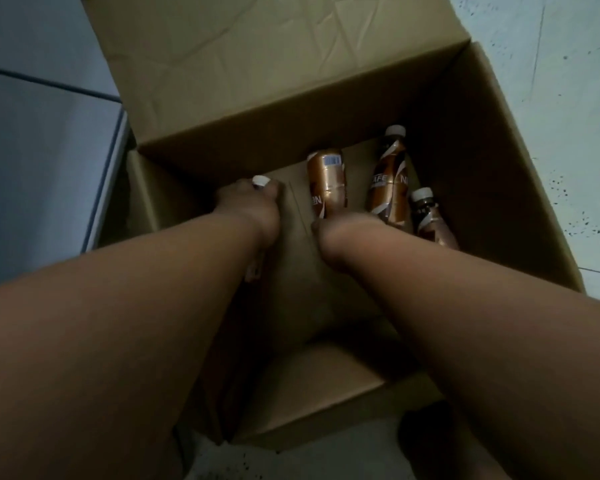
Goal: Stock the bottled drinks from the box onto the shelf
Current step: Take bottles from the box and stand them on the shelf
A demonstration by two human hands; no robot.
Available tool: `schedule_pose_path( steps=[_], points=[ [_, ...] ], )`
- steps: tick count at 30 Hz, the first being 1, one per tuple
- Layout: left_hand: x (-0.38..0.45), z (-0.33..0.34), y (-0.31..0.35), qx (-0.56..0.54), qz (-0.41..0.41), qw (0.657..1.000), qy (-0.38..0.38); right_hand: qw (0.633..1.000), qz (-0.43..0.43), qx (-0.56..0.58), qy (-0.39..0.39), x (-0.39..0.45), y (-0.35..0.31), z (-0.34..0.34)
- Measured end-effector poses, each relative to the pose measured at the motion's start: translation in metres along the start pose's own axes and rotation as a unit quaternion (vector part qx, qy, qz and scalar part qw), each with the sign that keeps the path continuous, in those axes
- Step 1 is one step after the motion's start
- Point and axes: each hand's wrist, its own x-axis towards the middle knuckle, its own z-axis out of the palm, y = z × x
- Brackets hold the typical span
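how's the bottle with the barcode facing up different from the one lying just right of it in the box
The barcode bottle lies base away from the camera, its cap end hidden under the right hand; the bottle to its right points its white cap at the far wall and no hand touches it. The first shows a barcode patch, the second large brand lettering. Both are copper-brown drink bottles lying on the floor of the box.
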Motion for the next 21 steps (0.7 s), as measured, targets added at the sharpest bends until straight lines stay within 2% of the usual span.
schedule_pose_path(
  steps=[3,6,10,15,21],
  points=[
    [0.003,0.000,0.001,-0.066,-0.018,0.997,0.029,0.999,-0.015,-0.008,0.035,-0.012,0.006,0.003],
    [-0.019,-0.012,0.002,-0.103,0.003,0.994,0.046,0.997,-0.012,0.020,0.070,-0.041,0.009,-0.007],
    [-0.076,-0.044,0.000,-0.067,0.052,0.994,0.066,0.993,-0.015,0.047,0.109,-0.101,0.008,-0.059],
    [-0.188,-0.123,-0.018,-0.003,0.145,0.981,0.128,0.971,-0.041,0.048,0.229,-0.221,-0.013,-0.128],
    [-0.330,-0.222,-0.083,0.092,0.164,0.942,0.277,0.912,-0.083,-0.065,0.396,-0.371,-0.064,-0.209]
  ],
)
